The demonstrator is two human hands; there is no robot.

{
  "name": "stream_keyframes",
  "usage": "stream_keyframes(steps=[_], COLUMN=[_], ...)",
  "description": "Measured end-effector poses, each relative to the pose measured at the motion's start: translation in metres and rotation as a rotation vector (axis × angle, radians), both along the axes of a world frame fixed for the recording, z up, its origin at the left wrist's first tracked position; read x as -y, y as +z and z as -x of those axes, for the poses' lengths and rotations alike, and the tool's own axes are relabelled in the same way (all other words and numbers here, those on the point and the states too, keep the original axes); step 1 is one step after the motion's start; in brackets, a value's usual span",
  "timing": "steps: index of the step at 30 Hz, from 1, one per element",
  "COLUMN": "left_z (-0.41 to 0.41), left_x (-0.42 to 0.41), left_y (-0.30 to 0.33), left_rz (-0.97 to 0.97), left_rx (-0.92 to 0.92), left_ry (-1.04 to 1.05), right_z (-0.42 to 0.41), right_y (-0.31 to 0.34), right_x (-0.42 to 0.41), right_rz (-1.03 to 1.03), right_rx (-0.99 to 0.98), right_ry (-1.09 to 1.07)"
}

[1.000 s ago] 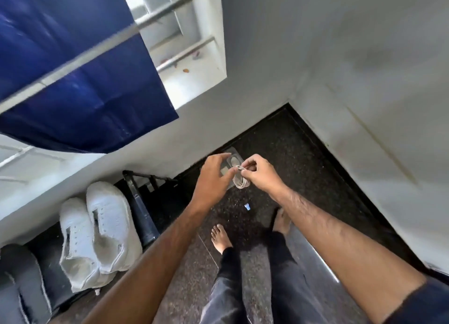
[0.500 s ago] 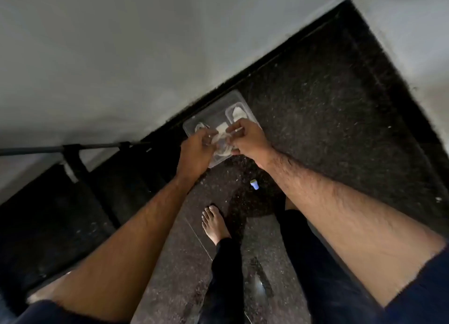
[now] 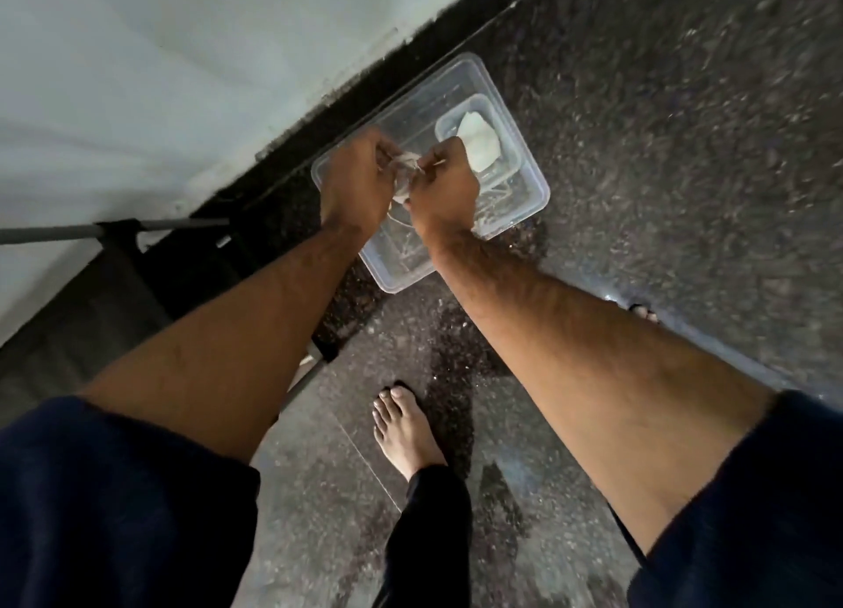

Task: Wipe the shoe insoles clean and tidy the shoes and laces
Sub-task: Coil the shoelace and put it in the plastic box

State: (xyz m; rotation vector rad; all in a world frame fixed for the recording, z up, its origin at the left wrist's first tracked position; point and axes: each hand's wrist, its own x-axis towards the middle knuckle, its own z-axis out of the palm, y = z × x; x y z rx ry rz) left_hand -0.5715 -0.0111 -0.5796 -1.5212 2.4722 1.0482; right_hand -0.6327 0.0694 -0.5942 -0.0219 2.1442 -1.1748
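A bundle of white shoelace (image 3: 406, 169) is pinched between my left hand (image 3: 356, 183) and my right hand (image 3: 444, 183), both closed on it. The hands hover just over a clear plastic tub (image 3: 531, 169) on the dark floor by the wall. Inside the tub sits a smaller clear container (image 3: 449, 121) with a white cloth (image 3: 479, 144). More pale laces (image 3: 495, 201) lie in the tub's bottom, partly hidden by my right wrist. The shoes are out of view.
A white wall (image 3: 159, 83) with a black skirting runs diagonally behind the tub. A dark rack with a grey bar (image 3: 54, 233) stands at the left. My bare left foot (image 3: 406, 429) is on the speckled floor (image 3: 661, 128); the toes of my right foot (image 3: 645, 313) show by my forearm.
The view has tilted down, losing the white shoes, blue curtain and window. My hands have dropped with the coiled lace from chest height to just over the tub.
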Motion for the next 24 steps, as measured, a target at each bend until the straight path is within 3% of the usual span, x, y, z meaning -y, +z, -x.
stream_keyframes(steps=[6, 13, 16, 24], left_z=[0.0, -0.01, -0.02, -0.06], left_x=[0.013, 0.012, 0.003, -0.075], left_y=[-0.028, -0.045, -0.034, 0.044], left_rz=[0.139, 0.118, 0.157, 0.052], left_rx=[0.019, 0.01, -0.004, 0.007], left_ry=[-0.061, -0.197, -0.262, -0.431], right_z=[-0.019, -0.023, -0.02, -0.008], right_y=[-0.027, -0.033, -0.018, 0.039], right_x=[0.019, 0.01, -0.01, -0.13], right_rz=[0.049, 0.025, 0.05, -0.065], right_rx=[-0.024, 0.08, 0.141, 0.057], right_ry=[-0.049, 0.064, 0.166, 0.241])
